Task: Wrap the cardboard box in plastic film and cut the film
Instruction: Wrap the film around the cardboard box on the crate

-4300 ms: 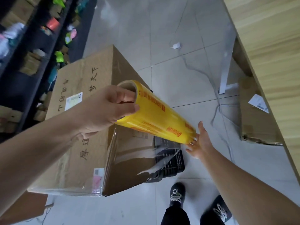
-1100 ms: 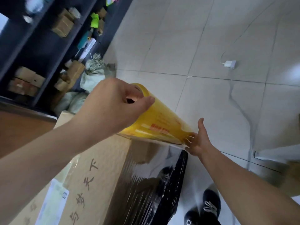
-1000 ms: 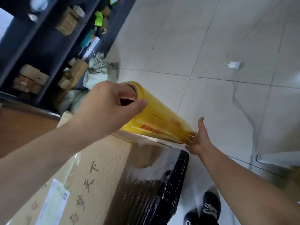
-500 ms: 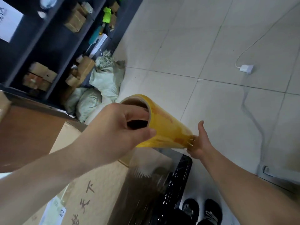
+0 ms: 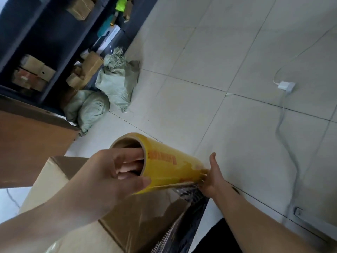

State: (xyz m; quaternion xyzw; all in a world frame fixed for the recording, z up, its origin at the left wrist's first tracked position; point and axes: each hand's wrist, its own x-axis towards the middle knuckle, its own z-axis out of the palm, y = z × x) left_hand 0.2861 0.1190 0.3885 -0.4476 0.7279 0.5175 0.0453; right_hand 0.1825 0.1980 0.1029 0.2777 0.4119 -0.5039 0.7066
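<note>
Roll (image 5: 173,167) nearer now: yellow, red-lettered.

Illegible red print (image 5: 161,156) on film roll (image 5: 175,172)

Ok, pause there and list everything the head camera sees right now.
film roll: one, yellow, held above the box's corner
plastic film: one sheet, clear, running from the roll down over the box
cardboard box: one, brown, lower left, partly wrapped
crate: one, black, against the box's right side
second box: one, brown, far left
sacks: at least two, pale green, on the floor by the shelves
shelves: dark, upper left, holding small cartons
charger: one, white, with cable, on the floor at right
floor: pale tiles
left hand: fingers inside the roll's near end, thumb outside
right hand: at the roll's far end, its fingers hidden
</note>
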